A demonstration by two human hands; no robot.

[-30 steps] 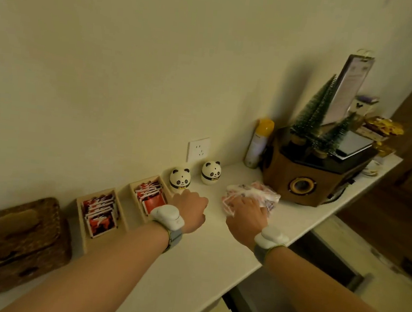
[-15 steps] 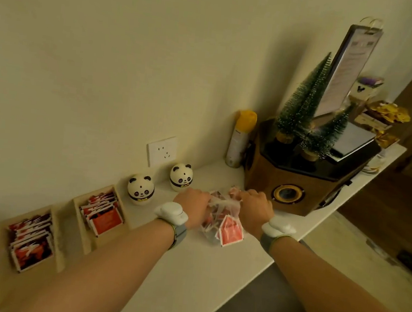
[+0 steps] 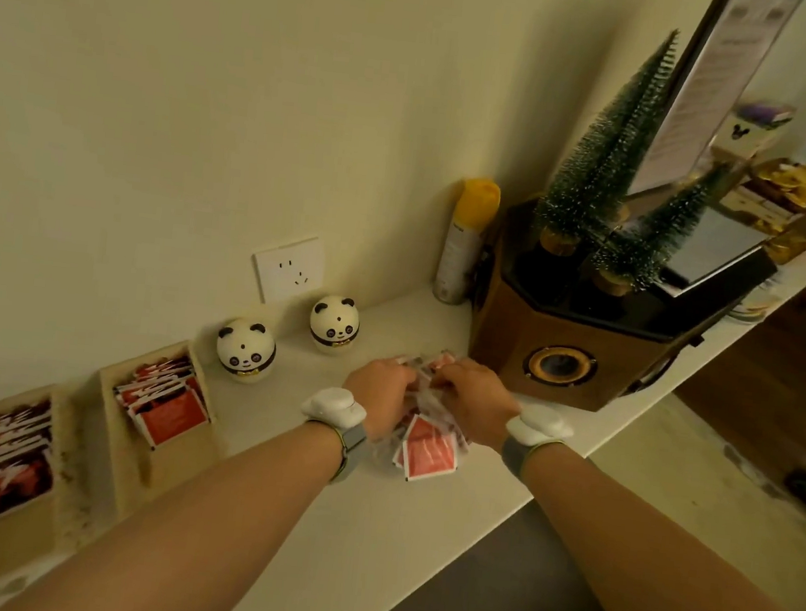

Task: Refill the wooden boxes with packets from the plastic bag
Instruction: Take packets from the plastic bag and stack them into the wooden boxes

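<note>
Both hands together at centre frame, clamped on the bag (image 3: 427, 437): left hand (image 3: 376, 397) gripping the bunched plastic at its 9 o'clock side, right hand (image 3: 473, 402) gripping at 3 o'clock, fingers curled into the gathered top and mostly hidden behind the knuckles. Bag resting on the shelf (image 3: 368, 525), clear plastic, stuffed with red packets, one red packet (image 3: 429, 450) showing flat against the near side at 6 o'clock. Apparently being worked open at the mouth; whether already open, impossible to tell. Two boxes well off at 8 o'clock from the bag: near box (image 3: 156, 408) and far box (image 3: 2, 457) at the left edge, each holding a slanted row of red and white packets, each with bare wood showing in front of the row. No packet seen in transit between bag and boxes. Judged early in the task: bag in hand, refilling itself not yet begun in this view, both boxes with room left. Two pandas (image 3: 246, 349) at 10 o'clock of the hands, against the wall under a socket (image 3: 289, 268); a speaker (image 3: 581, 339) just beside the right hand at 2 o'clock, topped with small trees (image 3: 606, 147).
</note>
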